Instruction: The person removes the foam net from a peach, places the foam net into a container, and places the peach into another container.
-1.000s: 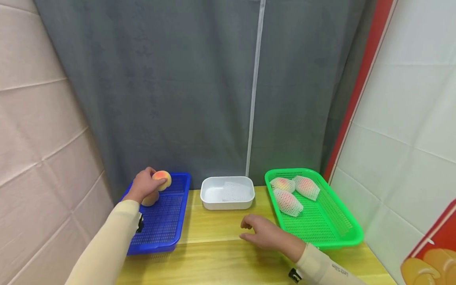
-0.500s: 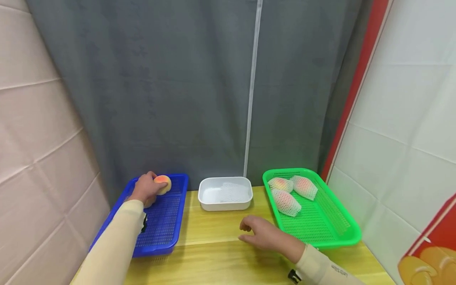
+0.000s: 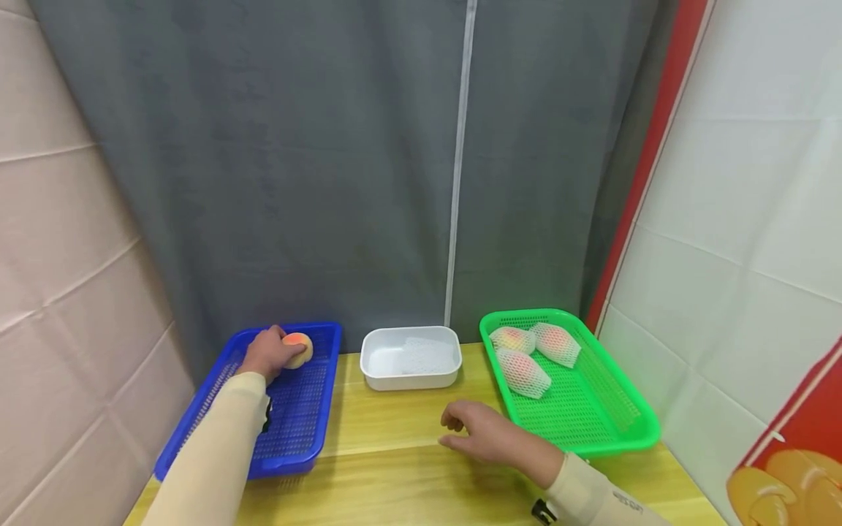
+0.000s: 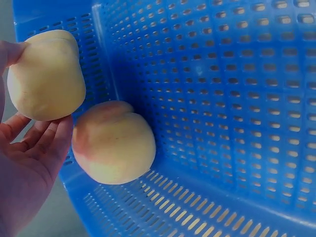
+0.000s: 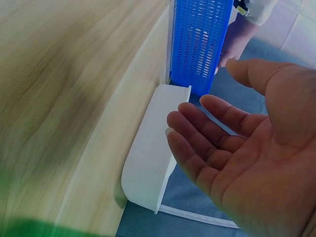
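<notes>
My left hand (image 3: 267, 353) grips a bare peach (image 3: 298, 351) between thumb and fingers, inside the far left part of the blue basket (image 3: 309, 424). In the left wrist view the held peach (image 4: 47, 76) is next to a second peach (image 4: 114, 143), which lies in the basket corner; the head view has that one mostly hidden behind my hand. My right hand (image 3: 483, 432) hovers over the wooden table to the left of the green basket (image 3: 592, 416). Its fingers are loosely curled and hold nothing, as the right wrist view of the palm (image 5: 261, 163) confirms.
A white tray (image 3: 411, 381) stands at the back centre between the baskets. In the green basket lie three peaches in white foam nets, one near its left wall (image 3: 522, 372). A grey curtain (image 3: 296, 183) closes off the back; a white wall panel (image 3: 717, 292) rises on the right.
My left hand has lowered the peach deeper into the blue basket, down beside the other one. The right hand stays nearly still. The whole scene has shifted slightly left in the head view.
</notes>
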